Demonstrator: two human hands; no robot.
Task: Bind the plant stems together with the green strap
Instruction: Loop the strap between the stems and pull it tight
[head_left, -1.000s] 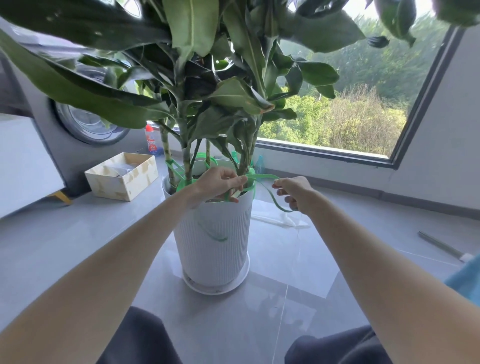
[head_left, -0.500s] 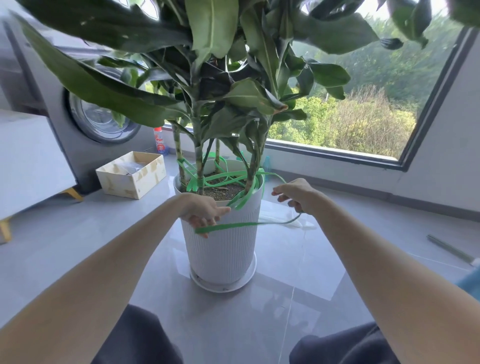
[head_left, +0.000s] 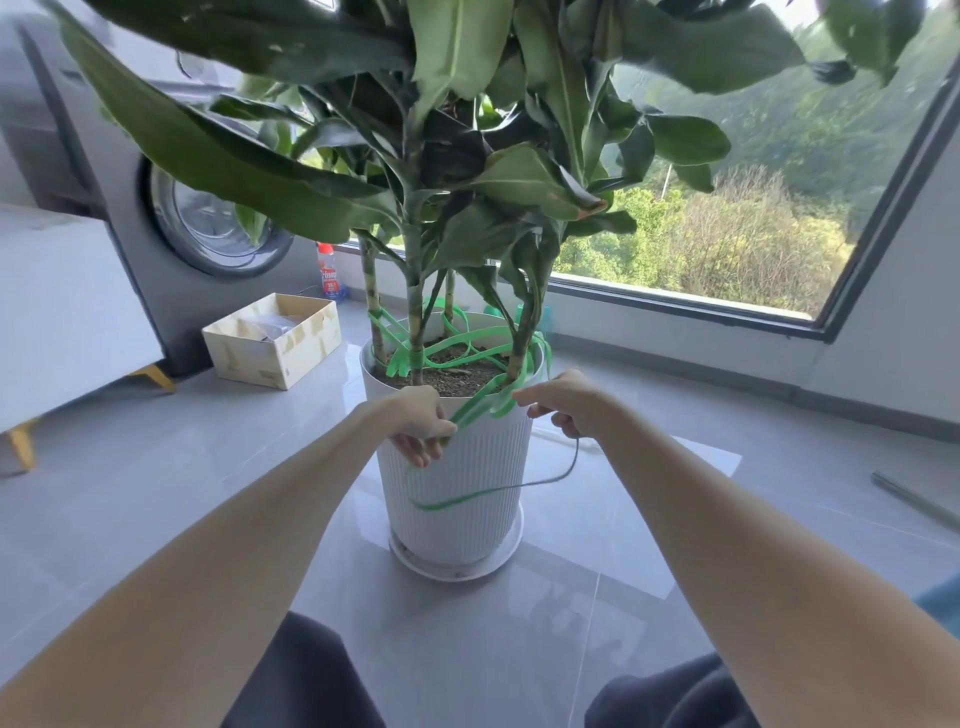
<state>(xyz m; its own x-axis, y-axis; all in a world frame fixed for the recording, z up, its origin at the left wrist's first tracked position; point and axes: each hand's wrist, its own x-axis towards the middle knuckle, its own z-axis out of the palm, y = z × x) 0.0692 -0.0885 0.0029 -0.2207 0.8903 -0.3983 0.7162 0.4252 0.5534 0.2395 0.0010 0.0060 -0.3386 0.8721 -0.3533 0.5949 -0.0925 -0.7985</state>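
Far out to the left of the left hand (head_left: 421, 423), a white cabinet (head_left: 62, 312) is standing on yellow legs, with a grey washing machine (head_left: 208, 223) behind it, its top being cut off by the frame. Nearer that hand, an open cardboard box (head_left: 272, 340) is sitting on the grey floor (head_left: 182, 467), and a red-labelled bottle (head_left: 328, 273) is standing beyond it by the wall. The left hand is curling its fingers round the green strap (head_left: 475, 408) against the rim of the white ribbed pot (head_left: 467, 519). Just beyond both hands, the strap is looping around the plant stems (head_left: 415, 301) above the soil, and broad leaves (head_left: 234, 161) are hanging overhead, hiding the upper stems. The right hand (head_left: 566, 402), close beside the left, is pinching the strap at the rim. A loose tail is dropping from beneath it and curving across the pot's front. The pot is standing in a saucer (head_left: 457, 569), with bare floor lying around it. Right of the right hand, a window (head_left: 727, 208) is showing trees, and a thin rod (head_left: 914, 501) is lying on the floor, partly cut off.
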